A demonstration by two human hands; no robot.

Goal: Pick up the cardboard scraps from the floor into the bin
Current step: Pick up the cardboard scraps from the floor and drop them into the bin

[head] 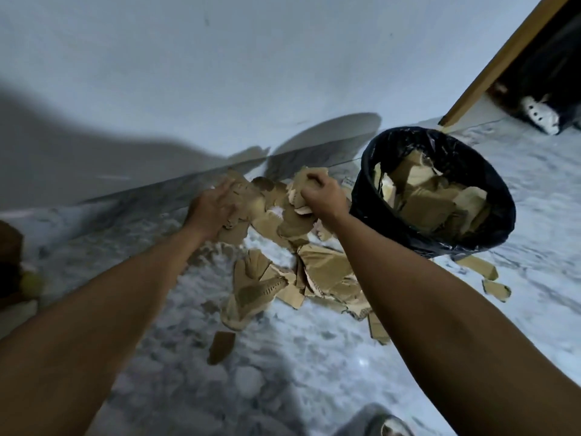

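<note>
A heap of brown cardboard scraps (pixel 317 272) lies on the pale marbled floor near the wall. My left hand (pixel 212 209) rests palm-down on scraps at the heap's far left, fingers curled into them. My right hand (pixel 320 196) is closed around a bunch of scraps at the heap's far side. To the right stands a bin (pixel 371 196) lined with a black bag, with several scraps inside (pixel 430 199). Two loose scraps (pixel 493 284) lie below the bin. One small scrap (pixel 221 347) lies apart, nearer to me.
A white wall (pixel 220 73) runs just behind the heap. A wooden door frame (pixel 500 64) rises at the upper right, with a dark opening and a white object (pixel 540 116) beyond. A dark object (pixel 12 265) sits at the left edge. Open floor lies in the foreground.
</note>
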